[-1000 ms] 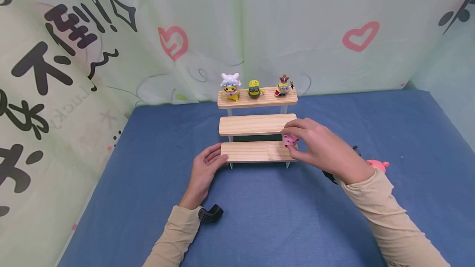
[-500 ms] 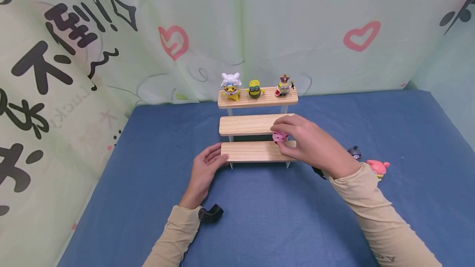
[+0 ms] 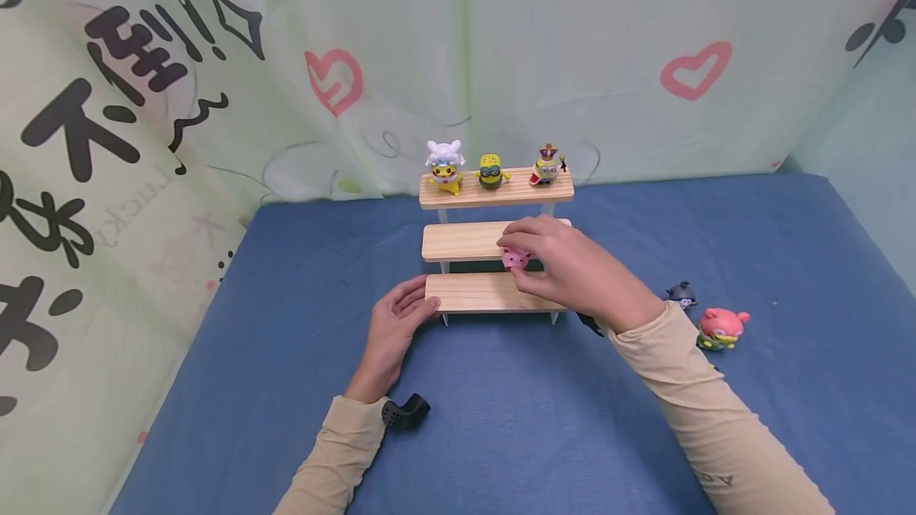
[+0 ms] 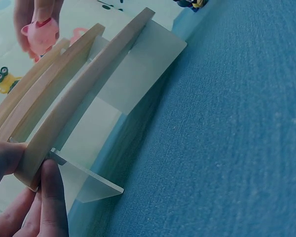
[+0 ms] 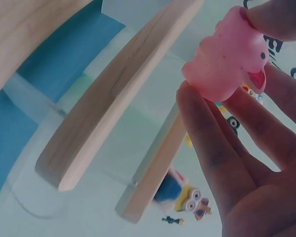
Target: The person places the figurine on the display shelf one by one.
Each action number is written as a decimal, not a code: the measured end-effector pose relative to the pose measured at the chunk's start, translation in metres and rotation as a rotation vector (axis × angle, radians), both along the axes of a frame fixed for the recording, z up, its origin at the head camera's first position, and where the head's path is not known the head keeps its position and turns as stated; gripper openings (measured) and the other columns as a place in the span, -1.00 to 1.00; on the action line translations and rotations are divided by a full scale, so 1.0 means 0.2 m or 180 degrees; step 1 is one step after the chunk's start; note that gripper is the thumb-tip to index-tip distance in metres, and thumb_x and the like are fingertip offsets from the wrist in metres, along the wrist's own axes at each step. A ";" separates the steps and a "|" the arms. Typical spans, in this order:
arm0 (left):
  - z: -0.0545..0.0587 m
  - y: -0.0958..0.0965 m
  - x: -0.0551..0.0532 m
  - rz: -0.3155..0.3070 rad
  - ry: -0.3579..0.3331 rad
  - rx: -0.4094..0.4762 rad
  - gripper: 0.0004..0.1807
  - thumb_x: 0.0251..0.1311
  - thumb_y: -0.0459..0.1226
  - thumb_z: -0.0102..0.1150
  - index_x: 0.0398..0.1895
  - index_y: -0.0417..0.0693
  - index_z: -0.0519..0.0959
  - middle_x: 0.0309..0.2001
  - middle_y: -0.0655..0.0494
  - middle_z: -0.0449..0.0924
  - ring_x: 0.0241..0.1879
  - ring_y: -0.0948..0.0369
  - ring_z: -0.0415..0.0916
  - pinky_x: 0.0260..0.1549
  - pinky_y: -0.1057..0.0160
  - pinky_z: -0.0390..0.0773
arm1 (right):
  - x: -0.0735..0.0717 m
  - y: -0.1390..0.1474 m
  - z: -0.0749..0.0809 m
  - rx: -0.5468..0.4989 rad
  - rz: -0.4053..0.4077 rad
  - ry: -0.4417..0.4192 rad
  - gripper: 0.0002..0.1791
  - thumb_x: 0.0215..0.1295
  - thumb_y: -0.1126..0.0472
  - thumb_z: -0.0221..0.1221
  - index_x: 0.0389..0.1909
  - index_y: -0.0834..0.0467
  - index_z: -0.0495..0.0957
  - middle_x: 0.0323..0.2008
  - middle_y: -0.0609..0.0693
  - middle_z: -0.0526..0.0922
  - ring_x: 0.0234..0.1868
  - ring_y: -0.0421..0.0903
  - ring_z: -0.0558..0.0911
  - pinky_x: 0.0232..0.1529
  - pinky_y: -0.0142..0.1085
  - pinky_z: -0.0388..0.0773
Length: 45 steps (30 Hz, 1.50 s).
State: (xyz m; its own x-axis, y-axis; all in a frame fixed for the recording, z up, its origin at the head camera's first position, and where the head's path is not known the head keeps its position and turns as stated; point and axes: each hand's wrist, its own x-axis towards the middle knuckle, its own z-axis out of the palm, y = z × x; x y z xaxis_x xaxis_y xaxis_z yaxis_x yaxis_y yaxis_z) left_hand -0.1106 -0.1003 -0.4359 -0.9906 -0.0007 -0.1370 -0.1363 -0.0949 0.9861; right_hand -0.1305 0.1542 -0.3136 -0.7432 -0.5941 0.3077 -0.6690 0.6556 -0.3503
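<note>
1. The pink figurine (image 3: 514,258) is held in the air at the right hand's (image 3: 572,265) left end, pinched between thumb on the near side and fingertips on the far side; its face is turned toward the near side.
2. The placement appears to turn on the figurine's height and depth against the middle board (image 3: 458,242): its near edge is overlapped by the figurine in the head view, right of the board's centre. Whether the two are touching cannot be told.
3. No clear long axis is shown by the compact figurine, whereas the board is laid lengthwise from left to right. Its right part is covered by the right hand; its left part is left bare.
4. The bottom board (image 3: 465,292) is seen just nearer and lower. Its left end is gripped by the left hand (image 3: 402,320), thumb on top and fingers beneath, probably as a brace. The right hand is plainly the nearer one to the figurine.
5. On the top board (image 3: 468,199), farther back, a white-hatted figure (image 3: 445,169), a goggled figure (image 3: 490,172) and a crowned figure (image 3: 546,168) are lined up.
6. To the right, on the blue surface (image 3: 501,435), a coral figure (image 3: 723,326) and a dark grey figure (image 3: 682,294) are left well apart from the boards.
</note>
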 end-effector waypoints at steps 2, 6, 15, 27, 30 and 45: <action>0.00 0.00 0.00 0.0004 -0.0009 0.0004 -0.48 0.20 -0.38 0.34 0.25 -0.20 0.48 0.14 -0.15 0.58 -0.03 0.18 0.63 -0.09 0.32 0.69 | -0.01 -0.01 0.00 -0.0018 0.0003 -0.0012 -0.81 0.22 0.34 0.20 -0.16 0.21 0.67 -0.08 0.05 0.66 -0.06 0.00 0.58 0.03 -0.09 0.56; 0.00 0.00 0.00 0.0011 -0.0022 0.0013 -0.48 0.20 -0.40 0.34 0.25 -0.21 0.48 0.13 -0.16 0.58 -0.04 0.18 0.63 -0.09 0.32 0.70 | -0.02 -0.04 0.00 -0.0038 0.0040 -0.0001 -0.81 0.22 0.36 0.16 -0.18 0.22 0.67 -0.10 0.04 0.65 -0.09 -0.02 0.57 -0.03 -0.16 0.58; 0.00 0.00 0.00 0.0016 -0.0019 -0.0001 -0.48 0.20 -0.39 0.34 0.25 -0.20 0.48 0.14 -0.15 0.58 -0.04 0.18 0.63 -0.10 0.32 0.70 | -0.05 -0.09 0.00 0.0033 0.0054 -0.0088 -0.77 0.26 0.32 0.19 -0.09 0.23 0.67 -0.06 0.05 0.66 -0.07 0.00 0.57 -0.01 -0.16 0.60; 0.00 0.00 0.00 0.0023 -0.0049 0.0023 -0.48 0.20 -0.39 0.34 0.24 -0.20 0.48 0.13 -0.16 0.58 -0.05 0.19 0.63 -0.11 0.32 0.70 | -0.09 -0.14 -0.01 0.0003 0.0151 -0.0080 -0.79 0.29 0.31 0.20 -0.08 0.24 0.65 -0.05 0.06 0.66 -0.06 0.00 0.56 0.03 -0.16 0.58; 0.00 0.00 0.00 0.0027 -0.0048 0.0021 -0.48 0.19 -0.39 0.34 0.24 -0.20 0.49 0.13 -0.15 0.58 -0.04 0.19 0.63 -0.11 0.32 0.70 | -0.10 -0.16 -0.01 -0.0009 0.0178 -0.0078 -0.80 0.30 0.31 0.20 -0.08 0.23 0.65 -0.07 0.05 0.66 -0.08 0.00 0.55 0.01 -0.17 0.57; 0.00 0.00 0.00 -0.0003 0.0025 0.0078 -0.45 0.19 -0.41 0.33 0.26 -0.28 0.46 0.13 -0.24 0.56 -0.06 0.21 0.64 -0.10 0.30 0.70 | -0.16 -0.23 -0.04 -0.0011 0.0248 -0.0076 -0.70 0.27 0.33 0.22 0.01 0.28 0.63 0.03 0.10 0.65 0.06 0.07 0.56 0.15 -0.12 0.54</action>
State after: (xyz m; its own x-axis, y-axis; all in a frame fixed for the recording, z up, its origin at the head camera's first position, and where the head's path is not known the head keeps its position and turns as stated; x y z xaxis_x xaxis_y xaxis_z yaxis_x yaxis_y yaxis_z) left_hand -0.1102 -0.0998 -0.4356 -0.9916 0.0034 -0.1291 -0.1286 -0.1189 0.9845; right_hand -0.1626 0.1082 -0.3214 -0.7019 -0.6495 0.2924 -0.7094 0.6006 -0.3689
